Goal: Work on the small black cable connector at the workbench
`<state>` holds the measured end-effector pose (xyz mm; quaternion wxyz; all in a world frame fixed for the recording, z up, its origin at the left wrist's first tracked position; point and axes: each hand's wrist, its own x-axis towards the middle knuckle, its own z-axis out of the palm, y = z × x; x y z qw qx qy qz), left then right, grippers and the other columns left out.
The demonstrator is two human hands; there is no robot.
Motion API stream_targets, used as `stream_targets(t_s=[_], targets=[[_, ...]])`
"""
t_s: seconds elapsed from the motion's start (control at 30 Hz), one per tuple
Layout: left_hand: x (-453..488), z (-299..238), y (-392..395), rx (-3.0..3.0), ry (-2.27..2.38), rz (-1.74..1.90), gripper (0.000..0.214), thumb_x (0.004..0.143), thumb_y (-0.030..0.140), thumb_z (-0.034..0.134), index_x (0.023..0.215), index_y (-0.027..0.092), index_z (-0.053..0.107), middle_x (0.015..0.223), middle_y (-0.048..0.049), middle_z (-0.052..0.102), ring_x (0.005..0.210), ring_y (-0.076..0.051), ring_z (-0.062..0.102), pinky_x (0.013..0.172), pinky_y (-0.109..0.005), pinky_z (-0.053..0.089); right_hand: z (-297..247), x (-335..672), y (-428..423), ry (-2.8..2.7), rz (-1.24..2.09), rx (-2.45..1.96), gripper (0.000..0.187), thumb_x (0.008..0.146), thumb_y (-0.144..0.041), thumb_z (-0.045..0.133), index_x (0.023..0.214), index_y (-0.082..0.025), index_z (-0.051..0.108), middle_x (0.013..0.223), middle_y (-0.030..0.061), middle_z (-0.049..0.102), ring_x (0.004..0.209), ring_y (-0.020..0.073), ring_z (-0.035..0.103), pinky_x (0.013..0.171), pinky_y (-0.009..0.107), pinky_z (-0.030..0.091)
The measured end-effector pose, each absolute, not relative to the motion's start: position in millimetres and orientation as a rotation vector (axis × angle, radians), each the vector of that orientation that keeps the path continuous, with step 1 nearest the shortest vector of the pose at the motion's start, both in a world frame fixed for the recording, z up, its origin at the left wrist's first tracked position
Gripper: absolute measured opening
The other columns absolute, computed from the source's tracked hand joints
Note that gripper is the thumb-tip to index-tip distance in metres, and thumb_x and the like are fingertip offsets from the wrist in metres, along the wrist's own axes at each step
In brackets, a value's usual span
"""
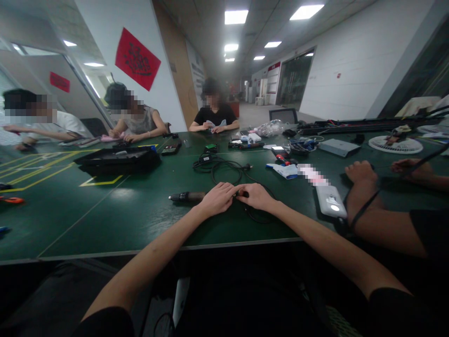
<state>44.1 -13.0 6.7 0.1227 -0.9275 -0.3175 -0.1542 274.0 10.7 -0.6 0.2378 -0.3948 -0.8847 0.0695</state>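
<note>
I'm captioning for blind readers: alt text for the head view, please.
A person's left hand lies over a dark, pointed tool at a green table, fingers meeting the right hand. A looped black cable lies just beyond; other people sit around.

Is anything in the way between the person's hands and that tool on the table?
Nothing visible: the left hand is on the tool, with the right hand close beside it. The cord loops mostly beyond them.

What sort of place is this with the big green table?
Probably a workshop, though it could be an office: there's a long green table, a screwdriver-like tool and a black tray.
</note>
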Motion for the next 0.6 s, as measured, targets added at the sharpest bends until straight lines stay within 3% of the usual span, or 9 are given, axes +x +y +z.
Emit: stream_targets(t_s=[0.4,0.6], targets=[[44.8,6.2,-13.1,-2.676,-0.994,-0.477,0.060,0.103,0.025,0.045,0.162,0.021,0.030,0.128,-0.0106,0.065,0.120,-0.025,0.059,0.102,-0.041,0.045,0.7,274.8,11.1,-2.434,0.204,-1.078,0.016,0.093,-0.036,0.076,0.090,-0.020,0.076,0.092,0.0041,0.077,0.084,0.0184,0.070,0.078,0.027,0.046],[44.4,5.6,-13.1,-2.707,-0.938,-0.471,0.068,0.100,0.022,0.048,0.164,0.021,0.025,0.132,-0.0111,0.063,0.124,-0.026,0.057,0.104,-0.041,0.044,-0.4,274.9,11.4,-2.431,0.185,-1.072,0.016,0.094,-0.036,0.075,0.088,-0.020,0.076,0.094,0.0042,0.077,0.084,0.0185,0.069,0.077,0.027,0.045]])
